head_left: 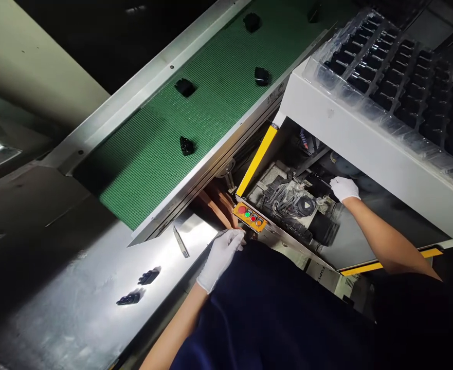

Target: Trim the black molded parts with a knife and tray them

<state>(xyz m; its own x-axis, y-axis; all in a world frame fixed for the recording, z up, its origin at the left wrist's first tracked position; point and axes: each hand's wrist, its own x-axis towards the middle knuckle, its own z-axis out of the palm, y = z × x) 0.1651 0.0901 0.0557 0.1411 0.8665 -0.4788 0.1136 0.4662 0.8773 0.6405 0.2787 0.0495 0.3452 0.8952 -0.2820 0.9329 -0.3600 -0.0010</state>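
My right hand [344, 189], in a white glove, reaches into the machine opening with its fingers curled closed. Just left of its fingertips is a small black part [317, 176] above the metal fixture [291, 198]; whether the fingers grip it I cannot make out. My left hand [219, 257], also gloved in white, is beside the control box [249, 217] with red, green and orange buttons. Its fingers are pressed together, and anything between them is hidden.
Several black plastic parts [185, 87] lie on the green conveyor belt [141, 169]. Two black parts [149, 277] and a slim metal tool [180, 242] rest on the steel table [75, 308]. A clear tray [368, 95] of black parts sits atop the machine. Yellow bars [257, 160] flank the opening.
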